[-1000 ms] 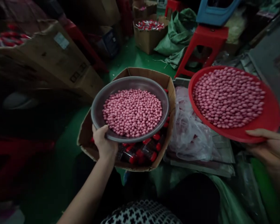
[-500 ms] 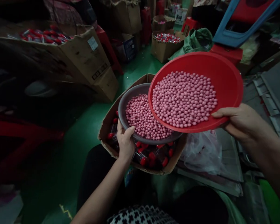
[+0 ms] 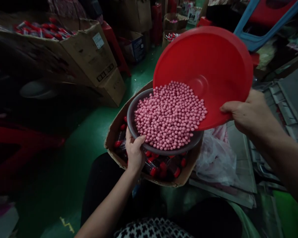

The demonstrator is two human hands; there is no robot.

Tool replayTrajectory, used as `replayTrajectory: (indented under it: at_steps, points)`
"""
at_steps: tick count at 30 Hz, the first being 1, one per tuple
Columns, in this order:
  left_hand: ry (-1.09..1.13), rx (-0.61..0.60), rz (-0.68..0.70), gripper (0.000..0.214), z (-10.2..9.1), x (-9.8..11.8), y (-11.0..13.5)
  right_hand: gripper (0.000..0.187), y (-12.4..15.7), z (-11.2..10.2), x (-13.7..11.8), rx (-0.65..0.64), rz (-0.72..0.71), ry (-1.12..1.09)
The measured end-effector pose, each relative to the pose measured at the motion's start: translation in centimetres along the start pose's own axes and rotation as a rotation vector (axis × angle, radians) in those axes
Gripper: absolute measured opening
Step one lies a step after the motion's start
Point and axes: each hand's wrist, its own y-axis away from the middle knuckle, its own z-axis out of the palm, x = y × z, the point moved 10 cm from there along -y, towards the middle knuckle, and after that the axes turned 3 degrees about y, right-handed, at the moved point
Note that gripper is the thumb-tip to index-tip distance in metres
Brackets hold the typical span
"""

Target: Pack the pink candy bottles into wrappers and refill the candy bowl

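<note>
My left hand grips the near left rim of a grey bowl, thumb over the edge. In my right hand is the right side of a red basin, tilted steeply toward the grey bowl. Small round pink balls slide off the basin's lower side and heap up in the bowl. Beneath the bowl stands an open cardboard box holding clear containers with red caps. The basin hides the far right part of the bowl.
A clear plastic bag lies on flat grey panels right of the box. At the left, a large carton holds red-capped items. A blue stool stands at the upper right, and more cartons stand behind on the green floor.
My right hand has tipped the red basin up and to the left. Its pink balls have run down into the grey bowl, baring the basin's bottom. My left hand stays nearly still.
</note>
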Motion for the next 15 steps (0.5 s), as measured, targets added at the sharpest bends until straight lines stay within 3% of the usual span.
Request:
replayTrajectory:
  at_steps: [5, 9, 12, 13, 15]
  points:
    - [-0.019, -0.012, -0.015, 0.058, 0.1, -0.1, 0.0, 0.047, 0.1, -0.1, -2.6, 0.058, -0.190, 0.187]
    - [-0.013, -0.002, -0.020, 0.056, 0.1, -0.1, 0.2, 0.071, 1.8, 0.9, -4.9, 0.069, -0.499, 0.285]
    - [-0.023, 0.031, -0.028, 0.051, -0.2, -0.2, 0.2, 0.076, 3.8, 1.1, -6.4, 0.059, -0.702, 0.271]
    - [-0.034, 0.040, -0.031, 0.049, -0.2, -0.4, 0.1, 0.074, 3.9, 0.8, -6.4, 0.059, -0.697, 0.242]
    - [-0.063, 0.054, -0.025, 0.047, -0.4, -0.5, -0.2, 0.074, 2.6, -0.5, -4.4, 0.062, -0.439, 0.083]
